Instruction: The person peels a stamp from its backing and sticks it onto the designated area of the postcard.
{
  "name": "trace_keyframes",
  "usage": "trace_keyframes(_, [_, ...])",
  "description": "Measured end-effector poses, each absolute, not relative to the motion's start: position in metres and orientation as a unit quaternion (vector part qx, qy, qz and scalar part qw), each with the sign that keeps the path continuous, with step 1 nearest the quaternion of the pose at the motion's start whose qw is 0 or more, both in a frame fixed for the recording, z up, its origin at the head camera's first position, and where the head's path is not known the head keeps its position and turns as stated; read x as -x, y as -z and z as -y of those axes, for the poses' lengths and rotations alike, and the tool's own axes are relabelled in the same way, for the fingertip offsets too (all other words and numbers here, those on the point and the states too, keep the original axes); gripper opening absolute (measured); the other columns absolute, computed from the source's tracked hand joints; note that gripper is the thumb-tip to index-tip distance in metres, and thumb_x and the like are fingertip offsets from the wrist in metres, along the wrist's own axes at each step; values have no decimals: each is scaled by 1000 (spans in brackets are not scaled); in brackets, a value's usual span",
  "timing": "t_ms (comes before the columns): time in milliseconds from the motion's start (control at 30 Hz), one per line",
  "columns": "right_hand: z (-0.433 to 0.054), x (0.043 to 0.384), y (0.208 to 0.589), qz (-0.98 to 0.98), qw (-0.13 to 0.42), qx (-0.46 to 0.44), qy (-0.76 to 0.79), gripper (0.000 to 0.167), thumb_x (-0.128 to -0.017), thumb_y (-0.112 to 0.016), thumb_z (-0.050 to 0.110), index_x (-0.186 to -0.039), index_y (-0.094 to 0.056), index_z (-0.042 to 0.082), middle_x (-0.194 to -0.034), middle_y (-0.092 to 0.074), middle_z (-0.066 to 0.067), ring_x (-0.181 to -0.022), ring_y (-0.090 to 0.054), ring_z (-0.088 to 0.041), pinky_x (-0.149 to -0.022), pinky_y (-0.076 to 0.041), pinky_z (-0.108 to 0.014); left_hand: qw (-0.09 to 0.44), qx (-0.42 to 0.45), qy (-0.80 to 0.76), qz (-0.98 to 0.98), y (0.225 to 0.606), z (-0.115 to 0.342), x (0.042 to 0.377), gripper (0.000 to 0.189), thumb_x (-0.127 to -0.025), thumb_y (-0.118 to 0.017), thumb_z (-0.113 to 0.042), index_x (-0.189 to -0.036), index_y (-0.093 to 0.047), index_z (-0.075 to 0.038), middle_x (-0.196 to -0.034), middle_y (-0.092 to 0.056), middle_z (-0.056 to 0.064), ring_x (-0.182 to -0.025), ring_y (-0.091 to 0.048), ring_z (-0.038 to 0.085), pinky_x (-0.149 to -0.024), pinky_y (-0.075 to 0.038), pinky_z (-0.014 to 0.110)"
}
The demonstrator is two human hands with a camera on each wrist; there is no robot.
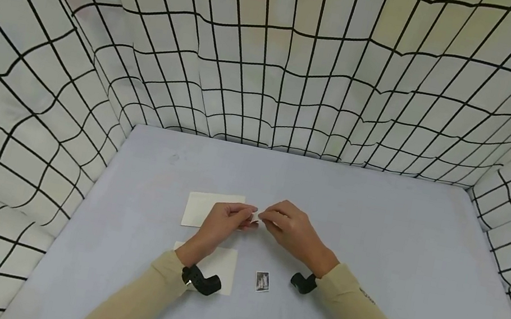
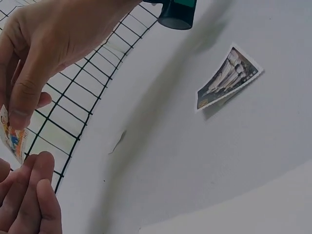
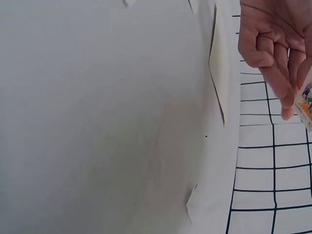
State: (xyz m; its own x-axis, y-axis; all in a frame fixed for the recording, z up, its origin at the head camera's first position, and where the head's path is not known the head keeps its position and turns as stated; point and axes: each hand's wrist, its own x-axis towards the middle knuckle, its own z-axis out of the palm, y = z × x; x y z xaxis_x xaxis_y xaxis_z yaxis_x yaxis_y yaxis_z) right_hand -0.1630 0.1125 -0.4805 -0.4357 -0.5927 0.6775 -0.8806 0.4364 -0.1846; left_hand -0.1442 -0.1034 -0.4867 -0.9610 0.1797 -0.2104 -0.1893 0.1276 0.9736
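A small colourful postage stamp (image 2: pixel 13 136) is between the two hands, one end under the right thumb and the other by the left fingertips. My left hand (image 1: pixel 226 221) pinches it, palm and bent fingers showing in the right wrist view, where the stamp (image 3: pixel 304 103) is cut off by the frame edge. From the right, my right hand (image 1: pixel 292 228) holds the stamp's near end at its thumb and fingertips. A second stamp (image 1: pixel 262 281) with a dark picture and white border lies on the table; in the left wrist view this stamp (image 2: pixel 229 78) looks slightly bent.
A cream paper sheet (image 1: pixel 195 210) lies behind the left hand. Another cream sheet (image 1: pixel 226 274) sits nearer, partly covered by the left forearm and wrist camera (image 1: pixel 203 281). The white table (image 1: pixel 378 221) is bordered by black netting (image 1: pixel 298 93) over pale walls.
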Motion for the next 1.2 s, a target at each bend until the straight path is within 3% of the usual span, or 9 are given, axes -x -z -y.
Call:
trace_keyframes(133, [-110, 165, 479, 807, 266, -448, -276, 20, -79, -88, 1, -96, -80, 8, -94, -73, -3, -90, -71, -14, -79, -61, -20, 108, -16, -621, -776, 485, 107, 147, 31, -104, -63, -21, -127, -72, -3, -113, -79, 15, -97, -78, 16, -87, -65, 32])
trace_keyframes(367, [-103, 168, 482, 824, 240, -403, -319, 16, -84, -84, 2, -98, -79, 7, -94, -75, -4, -86, -72, -15, -74, -61, -24, 39, -106, -469, -876, 478, 124, 146, 32, -104, -61, -24, -131, -72, -10, -121, -79, 5, -106, -77, 21, -89, -64, 38])
trace_keyframes(500, [-101, 171, 484, 837, 210, -370, -345, 13, -87, -81, 3, -99, -79, 7, -93, -76, -3, -84, -71, -14, -70, -61, -24, -12, -154, -401, -903, 472, 135, 146, 34, -104, -61, -22, -134, -70, -10, -129, -75, 9, -107, -76, 29, -90, -63, 45])
trace_keyframes(600, [-98, 173, 484, 846, 192, -347, -356, 12, -90, -80, 6, -101, -79, 8, -93, -76, -3, -83, -71, -13, -69, -60, -23, -30, -171, -362, -916, 469, 143, 146, 39, -104, -61, -24, -139, -66, -9, -139, -69, 13, -121, -71, 33, -99, -60, 50])
trace_keyframes(733, [-94, 176, 483, 856, 171, -315, -371, 10, -92, -78, 9, -102, -79, 10, -94, -78, -3, -80, -69, -12, -68, -60, -27, -43, -185, -306, -933, 468, 155, 147, 51, -104, -61, -30, -149, -56, -6, -152, -58, 18, -143, -55, 35, -113, -50, 55])
trace_keyframes(867, [-89, 180, 483, 863, 139, -278, -399, 8, -95, -76, 13, -102, -79, 10, -93, -78, -4, -78, -68, -13, -68, -61, -35, -52, -191, -259, -945, 471, 167, 148, 62, -103, -62, -33, -155, -46, -2, -159, -49, 20, -153, -42, 37, -118, -43, 60])
trace_keyframes(1200, [-73, 191, 489, 880, 50, -170, -440, 13, -96, -75, 22, -102, -80, 12, -93, -80, -4, -82, -70, -14, -72, -56, -24, 10, -183, -137, -973, 476, 194, 154, 81, -106, -54, -47, -162, -25, 4, -171, -25, 21, -163, -15, 38, -131, -22, 57])
